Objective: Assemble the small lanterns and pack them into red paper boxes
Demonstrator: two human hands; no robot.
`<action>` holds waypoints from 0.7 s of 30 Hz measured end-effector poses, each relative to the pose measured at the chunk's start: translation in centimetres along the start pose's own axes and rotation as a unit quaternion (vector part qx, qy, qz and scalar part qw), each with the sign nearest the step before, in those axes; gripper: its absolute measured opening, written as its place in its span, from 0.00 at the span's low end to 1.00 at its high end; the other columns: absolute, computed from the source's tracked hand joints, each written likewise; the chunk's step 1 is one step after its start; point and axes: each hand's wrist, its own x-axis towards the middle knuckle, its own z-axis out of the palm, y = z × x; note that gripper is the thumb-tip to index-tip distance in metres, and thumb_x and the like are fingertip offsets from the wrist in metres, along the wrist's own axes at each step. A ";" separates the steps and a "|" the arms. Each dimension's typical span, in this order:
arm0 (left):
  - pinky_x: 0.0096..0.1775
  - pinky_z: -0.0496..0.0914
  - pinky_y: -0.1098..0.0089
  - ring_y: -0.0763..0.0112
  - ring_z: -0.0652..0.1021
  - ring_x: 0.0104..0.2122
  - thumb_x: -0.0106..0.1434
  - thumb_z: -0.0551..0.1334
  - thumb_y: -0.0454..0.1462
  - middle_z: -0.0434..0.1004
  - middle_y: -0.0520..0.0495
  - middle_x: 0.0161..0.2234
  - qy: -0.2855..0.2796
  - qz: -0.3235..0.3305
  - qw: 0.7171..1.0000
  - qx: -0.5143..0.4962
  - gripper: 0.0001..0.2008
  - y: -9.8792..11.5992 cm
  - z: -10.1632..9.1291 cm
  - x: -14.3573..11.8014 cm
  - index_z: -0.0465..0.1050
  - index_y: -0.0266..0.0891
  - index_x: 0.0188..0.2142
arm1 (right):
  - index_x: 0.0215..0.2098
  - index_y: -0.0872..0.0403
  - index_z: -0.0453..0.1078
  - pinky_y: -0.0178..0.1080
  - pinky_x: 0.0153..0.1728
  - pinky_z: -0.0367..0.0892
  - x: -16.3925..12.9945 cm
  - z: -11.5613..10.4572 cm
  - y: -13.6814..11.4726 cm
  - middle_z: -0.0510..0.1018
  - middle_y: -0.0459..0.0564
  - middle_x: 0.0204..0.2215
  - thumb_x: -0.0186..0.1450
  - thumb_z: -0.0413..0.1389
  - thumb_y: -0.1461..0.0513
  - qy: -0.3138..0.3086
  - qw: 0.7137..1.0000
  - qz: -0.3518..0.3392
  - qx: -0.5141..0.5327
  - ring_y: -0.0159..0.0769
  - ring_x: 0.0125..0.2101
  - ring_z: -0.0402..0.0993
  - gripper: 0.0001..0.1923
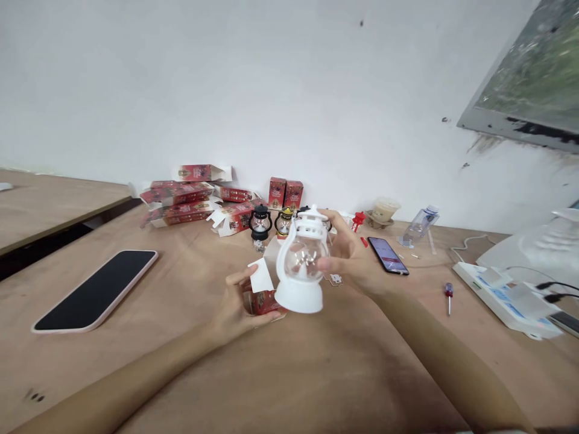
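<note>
Centrally, at the hub of the clock face, a white lantern (302, 295) is gripped nearly upright by the right hand (351, 254). Towards eight o'clock, an open red box (264, 303) is clasped by the left hand (231, 304); a pink-edged phone (96, 292) is seen at nine, a screwdriver (449, 290) at three.

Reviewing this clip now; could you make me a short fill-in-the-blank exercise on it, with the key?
1. The right hand holds a lantern whose base is ____ in colour.
2. The box in the left hand has printed sides coloured mainly ____.
3. The phone in the pale pink case lies to the ____ of both hands.
4. The screwdriver lies between the other phone and the ____.

Missing words: white; red; left; power strip.
</note>
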 end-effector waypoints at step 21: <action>0.35 0.79 0.54 0.54 0.78 0.42 0.50 0.70 0.37 0.66 0.41 0.48 -0.016 0.049 0.998 -0.024 0.38 -0.5 0.3 0.0 0.48 0.51 0.55 | 0.46 0.49 0.60 0.37 0.33 0.64 0.2 3.1 -0.5 0.75 0.45 0.37 0.50 0.66 0.58 0.027 0.946 0.047 -0.319 0.40 0.36 0.72 0.29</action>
